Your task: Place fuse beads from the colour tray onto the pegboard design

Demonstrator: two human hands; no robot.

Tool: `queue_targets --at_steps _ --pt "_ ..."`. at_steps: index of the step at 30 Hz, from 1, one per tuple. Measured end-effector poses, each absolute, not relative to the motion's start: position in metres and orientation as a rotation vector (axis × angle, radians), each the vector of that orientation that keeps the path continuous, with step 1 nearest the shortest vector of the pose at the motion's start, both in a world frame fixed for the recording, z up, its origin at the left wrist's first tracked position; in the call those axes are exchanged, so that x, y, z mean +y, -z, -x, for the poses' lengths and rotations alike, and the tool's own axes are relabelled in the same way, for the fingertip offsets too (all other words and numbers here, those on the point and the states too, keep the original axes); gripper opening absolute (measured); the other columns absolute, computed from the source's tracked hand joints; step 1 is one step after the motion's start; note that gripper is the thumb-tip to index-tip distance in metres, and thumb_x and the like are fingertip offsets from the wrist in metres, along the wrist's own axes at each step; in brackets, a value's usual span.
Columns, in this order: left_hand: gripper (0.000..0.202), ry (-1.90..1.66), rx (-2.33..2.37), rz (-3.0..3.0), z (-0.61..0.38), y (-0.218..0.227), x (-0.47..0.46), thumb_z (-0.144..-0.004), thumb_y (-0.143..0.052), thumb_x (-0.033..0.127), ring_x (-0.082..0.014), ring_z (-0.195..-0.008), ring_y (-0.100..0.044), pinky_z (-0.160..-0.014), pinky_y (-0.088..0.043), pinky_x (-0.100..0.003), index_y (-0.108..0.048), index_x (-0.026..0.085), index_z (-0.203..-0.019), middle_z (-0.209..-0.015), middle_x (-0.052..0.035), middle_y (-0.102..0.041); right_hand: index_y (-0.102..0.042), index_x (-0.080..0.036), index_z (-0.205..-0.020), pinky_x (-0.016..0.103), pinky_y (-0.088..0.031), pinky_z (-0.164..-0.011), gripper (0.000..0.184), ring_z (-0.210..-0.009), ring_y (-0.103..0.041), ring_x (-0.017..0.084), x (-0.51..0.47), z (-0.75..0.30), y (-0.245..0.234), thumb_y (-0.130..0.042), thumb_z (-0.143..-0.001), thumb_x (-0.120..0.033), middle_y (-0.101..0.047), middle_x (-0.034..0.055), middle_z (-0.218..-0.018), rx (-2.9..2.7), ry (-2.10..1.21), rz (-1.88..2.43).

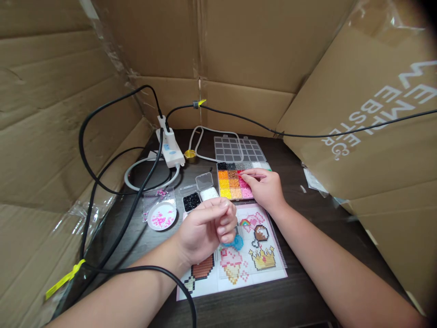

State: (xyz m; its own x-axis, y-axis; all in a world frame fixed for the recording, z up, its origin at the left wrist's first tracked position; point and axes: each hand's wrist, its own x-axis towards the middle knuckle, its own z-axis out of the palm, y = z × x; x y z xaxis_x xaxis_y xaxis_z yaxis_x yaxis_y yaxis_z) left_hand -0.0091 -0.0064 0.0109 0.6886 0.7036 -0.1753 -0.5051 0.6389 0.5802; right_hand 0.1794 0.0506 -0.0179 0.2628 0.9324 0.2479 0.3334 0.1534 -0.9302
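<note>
My left hand (209, 228) hovers over a printed pattern sheet (239, 255) with its fingers curled; a blue bead piece (235, 243) shows just under the fingertips, and I cannot tell whether they grip it. My right hand (264, 187) pinches thin tweezers (246, 174), their tip over the red compartment of a sorted bead box (235, 182). The box's clear lid (239, 149) lies open behind it.
A small dish of pink beads (161, 215) rests on a clear pegboard (157, 200). A little case with black and white beads (200, 196) sits beside it. A white power strip (170, 146) and black cables (119, 218) cross the left. Cardboard walls (358, 114) enclose the dark table (300, 291).
</note>
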Motion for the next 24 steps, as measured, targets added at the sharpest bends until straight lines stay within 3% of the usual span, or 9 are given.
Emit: queue_targets --at_steps 24 --pt "0.022 -0.713 0.401 -0.539 0.0082 -0.0118 -0.0067 -0.083 -0.063 0.022 -0.0076 -0.051 -0.032 -0.049 -0.027 -0.022 -0.054 0.013 -0.065 -0.061 0.0025 -0.034 -0.078 -0.018 -0.074 0.036 -0.058 -0.074 0.010 -0.077 -0.073 0.023 0.0511 -0.1779 0.0164 -0.072 -0.072 -0.027 -0.079 0.0076 -0.080 -1.274 -0.661 1.411"
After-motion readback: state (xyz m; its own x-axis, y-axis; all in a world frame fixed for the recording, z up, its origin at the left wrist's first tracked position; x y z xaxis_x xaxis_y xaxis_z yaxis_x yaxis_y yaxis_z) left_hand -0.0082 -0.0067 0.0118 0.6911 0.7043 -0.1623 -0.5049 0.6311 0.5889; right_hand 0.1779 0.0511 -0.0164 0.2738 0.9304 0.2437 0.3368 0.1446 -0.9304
